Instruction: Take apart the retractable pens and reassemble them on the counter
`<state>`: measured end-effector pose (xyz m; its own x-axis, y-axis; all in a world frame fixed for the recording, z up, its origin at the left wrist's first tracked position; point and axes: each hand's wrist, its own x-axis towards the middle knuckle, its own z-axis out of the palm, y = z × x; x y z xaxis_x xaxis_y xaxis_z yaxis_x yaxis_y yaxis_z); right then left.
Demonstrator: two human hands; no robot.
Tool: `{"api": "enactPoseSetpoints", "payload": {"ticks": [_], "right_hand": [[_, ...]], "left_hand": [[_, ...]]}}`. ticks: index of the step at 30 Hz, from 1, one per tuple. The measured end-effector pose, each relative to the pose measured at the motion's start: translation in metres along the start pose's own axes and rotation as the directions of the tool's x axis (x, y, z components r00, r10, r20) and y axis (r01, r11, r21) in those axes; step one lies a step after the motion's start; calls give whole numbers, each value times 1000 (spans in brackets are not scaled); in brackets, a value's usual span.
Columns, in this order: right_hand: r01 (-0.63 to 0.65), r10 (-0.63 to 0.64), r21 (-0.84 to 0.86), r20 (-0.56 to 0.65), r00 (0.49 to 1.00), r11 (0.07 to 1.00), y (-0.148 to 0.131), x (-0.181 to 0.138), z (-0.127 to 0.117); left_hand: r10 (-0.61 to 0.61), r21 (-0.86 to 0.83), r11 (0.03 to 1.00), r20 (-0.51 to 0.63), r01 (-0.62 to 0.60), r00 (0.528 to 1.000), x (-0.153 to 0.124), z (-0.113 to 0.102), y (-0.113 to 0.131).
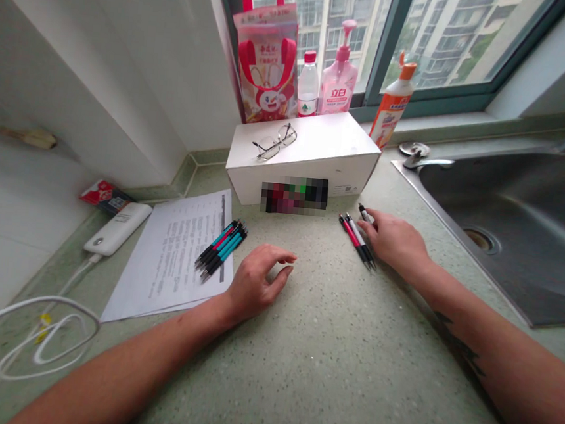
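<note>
Our right hand [395, 240], right of centre in the frame, lies flat over a small group of pens [358, 238] on the green speckled counter [330, 348]; its fingertips rest on them, but nothing is gripped yet, and one shorter pen sits just above the hand toward the white box [312, 155]. Our left hand [255, 282], at centre, is loosely curled and empty, its fingers hovering just off the counter. To its left, a second bundle of pens [221, 249], teal and red with black tips, lies on the printed paper [174, 255]. We judge the work in hand to be gathering the loose pens on the right. To do that well, we should sweep the fingertips inward so the barrels roll together and lie parallel, then pinch them near the middle rather than at the tips, so none fans out or slips. The sink [534, 214] edge is near on the right, so we had better draw the pens toward centre frame, away from it. Glasses [275, 142] sit on the box, well apart.
</note>
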<state>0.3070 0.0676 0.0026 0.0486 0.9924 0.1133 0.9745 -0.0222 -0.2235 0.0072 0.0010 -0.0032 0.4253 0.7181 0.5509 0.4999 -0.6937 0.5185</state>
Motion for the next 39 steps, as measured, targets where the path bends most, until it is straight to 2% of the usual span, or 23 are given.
{"api": "enactPoseSetpoints", "payload": {"ticks": [10, 17, 24, 26, 28, 30, 33, 36, 39], "right_hand": [[28, -28, 4, 0, 1000, 1000, -3, -5, -1], [-5, 5, -3, 68, 998, 1000, -9, -8, -5], [-23, 25, -28, 69, 997, 999, -10, -11, -7], [-30, 32, -38, 63, 998, 999, -10, -11, -7], [-41, 42, -37, 49, 998, 998, -11, -12, -8], [-41, 42, -27, 33, 999, 999, -12, -14, -10], [-19, 19, -11, 4, 1000, 1000, -15, -17, -13], [4, -4, -15, -17, 1000, 1000, -18, -20, -16], [20, -20, -26, -10, 1000, 999, -21, -22, -18]], "left_hand": [[11, -6, 1000, -8, -11, 1000, 1, 0, 1], [4, 4, 1000, -14, -4, 1000, 0, 0, 1], [4, 11, 1000, -10, -4, 1000, -1, 1, 0], [-11, 37, 999, -18, 12, 1000, -1, 0, -1], [-32, 137, 990, -24, 35, 999, 2, -5, -4], [-34, 344, 938, -6, 34, 999, 6, -13, -8], [-89, 653, 754, -1, 68, 996, 12, -28, -18], [-157, 787, 606, -24, 115, 987, 14, -38, -28], [-216, 824, 548, -27, 144, 976, 13, -42, -35]]}}
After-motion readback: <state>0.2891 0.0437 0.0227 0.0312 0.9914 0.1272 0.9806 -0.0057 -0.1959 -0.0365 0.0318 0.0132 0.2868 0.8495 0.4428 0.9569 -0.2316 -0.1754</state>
